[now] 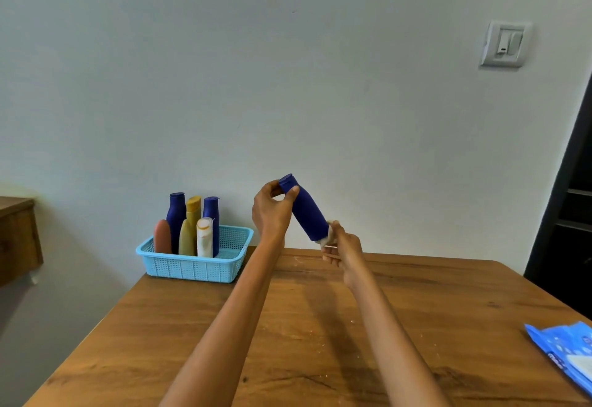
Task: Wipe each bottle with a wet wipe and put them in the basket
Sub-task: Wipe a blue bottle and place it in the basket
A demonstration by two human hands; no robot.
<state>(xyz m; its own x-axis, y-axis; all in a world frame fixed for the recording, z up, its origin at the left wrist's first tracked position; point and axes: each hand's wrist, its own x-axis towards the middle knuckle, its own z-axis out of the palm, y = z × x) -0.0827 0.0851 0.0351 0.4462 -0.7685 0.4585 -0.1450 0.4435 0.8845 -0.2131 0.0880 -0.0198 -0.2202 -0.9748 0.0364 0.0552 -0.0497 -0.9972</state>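
Note:
A dark blue bottle (307,209) hangs tilted in the air above the far side of the wooden table (320,336), cap end up and to the left. My left hand (270,211) pinches it near the cap. My right hand (342,246) holds a crumpled white wet wipe (325,239) against the bottle's lower end. The light blue basket (192,267) stands at the table's far left corner with several upright bottles in it: two dark blue (176,214), yellow (193,211), orange-brown (162,236), olive and white.
A blue pack of wet wipes (567,350) lies at the table's right edge. A wall rises just behind the table, with a switch plate (504,44) high on the right. A wooden cabinet (16,240) stands at the left, dark shelving at the right.

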